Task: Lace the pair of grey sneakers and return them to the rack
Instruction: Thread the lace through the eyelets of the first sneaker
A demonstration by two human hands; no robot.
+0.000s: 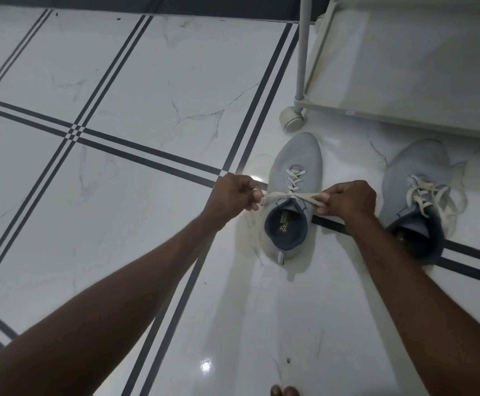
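Two grey sneakers stand on the white tiled floor, toes pointing away from me. The left sneaker (293,164) has its white lace (294,194) threaded up the eyelets and pulled taut sideways. My left hand (234,192) is shut on the lace's left end, just left of the shoe. My right hand (347,200) is shut on its right end, between the two shoes. The right sneaker (417,167) sits further right, its white lace (433,198) tied in a loose bow with loops hanging over the side.
A white wheeled rack (404,67) stands at the back right, its bottom shelf bare, one caster (293,118) just beyond the left sneaker's toe. Black stripe lines cross the glossy floor. My toes (284,391) show at the bottom edge.
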